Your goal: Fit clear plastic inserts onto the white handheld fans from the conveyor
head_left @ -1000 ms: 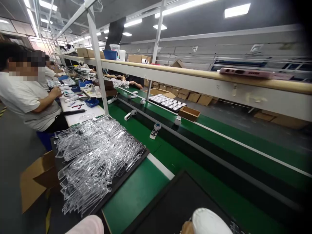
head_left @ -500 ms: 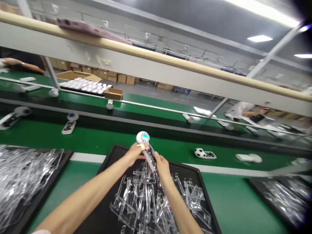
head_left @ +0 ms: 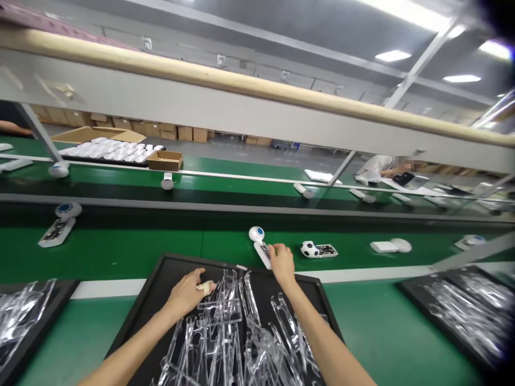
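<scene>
My right hand [head_left: 282, 264] has its bent fingers at the right edge of a white handheld device with a round head [head_left: 262, 253]. The device lies tilted at the far edge of the black tray [head_left: 161, 284], over the green belt, its body open on dark inner parts. Over the tray's left part, my left hand [head_left: 187, 292] is open, with a pale wrap on one finger. Its fingertips are beside a heap of clear plastic pieces [head_left: 225, 321]; whether they touch one is unclear.
On the belt [head_left: 140, 241] lie a football-patterned device [head_left: 317, 250], a white device [head_left: 390, 245] and another with a blue dial [head_left: 60, 225]. Trays of clear pieces flank mine, left [head_left: 24, 316] and right [head_left: 462, 311]. Beyond a rail, a person [head_left: 376, 169] sits at the far right.
The device was held up in both hands over the tray; now it is lower on the belt side, at my right hand only. My left hand has come away to the left. The view has shifted.
</scene>
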`<state>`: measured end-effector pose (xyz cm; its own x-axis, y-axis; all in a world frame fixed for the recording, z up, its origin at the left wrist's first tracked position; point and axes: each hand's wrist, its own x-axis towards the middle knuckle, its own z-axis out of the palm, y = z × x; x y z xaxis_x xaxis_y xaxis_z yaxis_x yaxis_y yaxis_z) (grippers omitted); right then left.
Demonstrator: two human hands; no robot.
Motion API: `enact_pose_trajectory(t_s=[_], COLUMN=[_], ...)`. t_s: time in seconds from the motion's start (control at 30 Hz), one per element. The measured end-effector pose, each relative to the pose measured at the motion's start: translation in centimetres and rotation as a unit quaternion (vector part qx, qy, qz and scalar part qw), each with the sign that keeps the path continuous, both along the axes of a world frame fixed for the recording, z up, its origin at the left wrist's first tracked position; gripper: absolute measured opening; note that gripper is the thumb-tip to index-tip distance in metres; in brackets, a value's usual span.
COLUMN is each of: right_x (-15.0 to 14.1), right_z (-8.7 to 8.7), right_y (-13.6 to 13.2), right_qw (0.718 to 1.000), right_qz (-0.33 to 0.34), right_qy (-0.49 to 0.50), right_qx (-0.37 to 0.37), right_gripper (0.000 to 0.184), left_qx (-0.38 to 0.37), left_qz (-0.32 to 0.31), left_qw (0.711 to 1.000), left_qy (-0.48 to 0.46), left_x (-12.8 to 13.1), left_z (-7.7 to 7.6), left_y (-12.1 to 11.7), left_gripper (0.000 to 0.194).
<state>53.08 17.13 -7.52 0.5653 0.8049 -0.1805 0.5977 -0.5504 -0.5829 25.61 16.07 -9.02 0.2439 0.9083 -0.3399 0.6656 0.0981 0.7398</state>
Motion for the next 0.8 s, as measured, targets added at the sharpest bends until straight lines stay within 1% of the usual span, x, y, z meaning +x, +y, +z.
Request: enact_pose_trajectory(t_s=[0.07, 0.1, 0.13, 0.2, 0.3, 0.37, 0.43, 0.5, 0.6, 0.73, 0.8], right_x=[-1.5, -2.4, -3.4, -5.3, -7.2, -7.6, -7.4, -7.2, -7.0, -7.2, -7.6], right_z=[0.0, -0.3, -0.7, -2.0, -3.8, -4.5, -4.8, -4.8, -4.3, -2.3, -1.2], right_y=[-2.2, -3.3, -4.5, -6.3, -7.8, -8.0, -8.0, -8.1, -8.4, -9.1, -9.3], right_qw=[0.998, 0.996, 0.993, 0.990, 0.990, 0.990, 0.985, 0.975, 0.946, 0.886, 0.852], right_qz=[0.054, 0.079, 0.098, 0.116, 0.097, 0.074, 0.057, 0.044, 0.028, 0.034, 0.048], right_qy=[0.011, 0.023, 0.035, 0.055, 0.085, 0.115, 0.159, 0.219, 0.319, 0.455, 0.513], right_qx=[-0.029, -0.046, -0.059, -0.067, -0.053, -0.038, -0.015, 0.011, 0.048, 0.079, 0.087], right_gripper=[0.037, 0.038, 0.037, 0.034, 0.024, 0.019, 0.018, 0.018, 0.024, 0.046, 0.048], left_qx=[0.005, 0.004, 0.002, 0.000, -0.013, -0.023, -0.034, -0.054, -0.101, -0.159, -0.172], left_qz=[-0.060, -0.080, -0.089, -0.091, -0.084, -0.074, -0.062, -0.048, -0.036, -0.034, -0.039], left_qw=[0.995, 0.992, 0.990, 0.990, 0.990, 0.992, 0.994, 0.996, 0.993, 0.974, 0.964], left_qy=[0.074, 0.097, 0.106, 0.111, 0.114, 0.103, 0.081, 0.043, -0.040, -0.158, -0.200], left_x=[1.8, 2.6, 3.3, 4.3, 4.8, 4.7, 4.5, 4.3, 3.9, 3.0, 2.2], left_z=[0.4, 0.6, 0.8, 0.8, 0.5, 0.4, 0.4, 0.4, 0.5, 0.9, 1.4], left_y=[-0.7, -1.1, -1.4, -2.0, -2.4, -2.5, -2.4, -2.5, -2.9, -3.7, -3.9], left_gripper=[0.068, 0.067, 0.065, 0.062, 0.053, 0.042, 0.030, 0.025, 0.024, 0.026, 0.027])
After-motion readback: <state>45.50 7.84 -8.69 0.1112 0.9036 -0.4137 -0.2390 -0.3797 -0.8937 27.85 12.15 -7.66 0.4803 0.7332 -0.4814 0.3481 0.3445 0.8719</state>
